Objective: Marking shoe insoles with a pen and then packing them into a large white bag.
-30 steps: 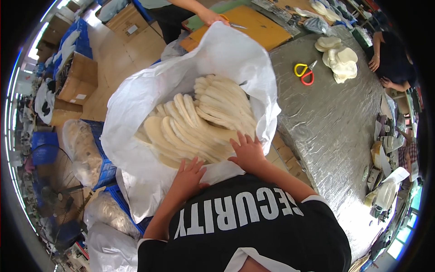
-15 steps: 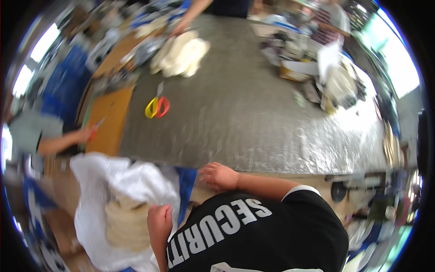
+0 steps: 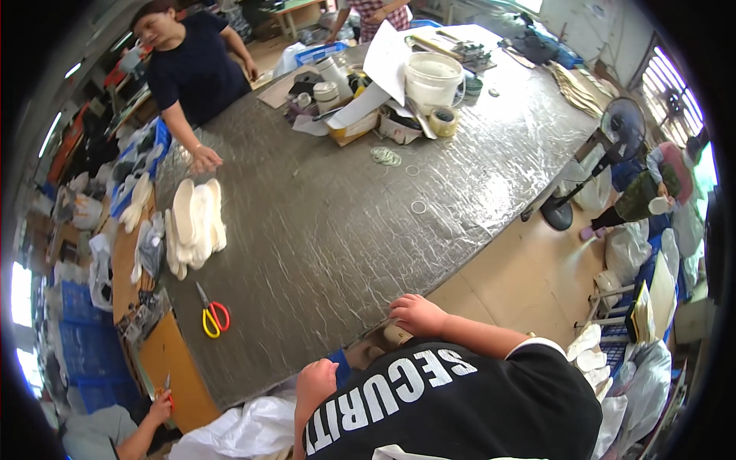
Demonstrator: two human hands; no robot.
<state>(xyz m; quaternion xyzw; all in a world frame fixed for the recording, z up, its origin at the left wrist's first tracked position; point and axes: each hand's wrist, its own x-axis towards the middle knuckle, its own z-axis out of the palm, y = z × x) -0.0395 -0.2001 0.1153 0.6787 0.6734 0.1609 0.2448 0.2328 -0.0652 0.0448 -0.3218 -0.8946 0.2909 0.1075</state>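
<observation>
My right hand (image 3: 418, 315) is at the near edge of the dark, film-covered table (image 3: 330, 253), fingers loosely bent and holding nothing I can see. Lower and to the left, my left hand (image 3: 315, 386) is closed in front of my black shirt, its fingers mostly turned from sight; nothing shows in it. Scissors (image 3: 212, 317) with one yellow and one red handle lie on the table's left part, blades partly apart. Beyond them rests a pile of cream-white insoles (image 3: 196, 226). Close to my left hand, below the table edge, bulges a white sack (image 3: 238, 431).
Across the table a person reaches a hand (image 3: 205, 159) toward the insoles. At lower left another person's hand (image 3: 161, 406) holds red-handled scissors. A white bucket (image 3: 435, 80) stands amid clutter and tape rolls. A standing fan (image 3: 621, 130) is beyond the right edge.
My view has swung right, so the scissors and insoles sit further left in it. The hand across the table has come off the insoles. My own hands keep nearly the same poses.
</observation>
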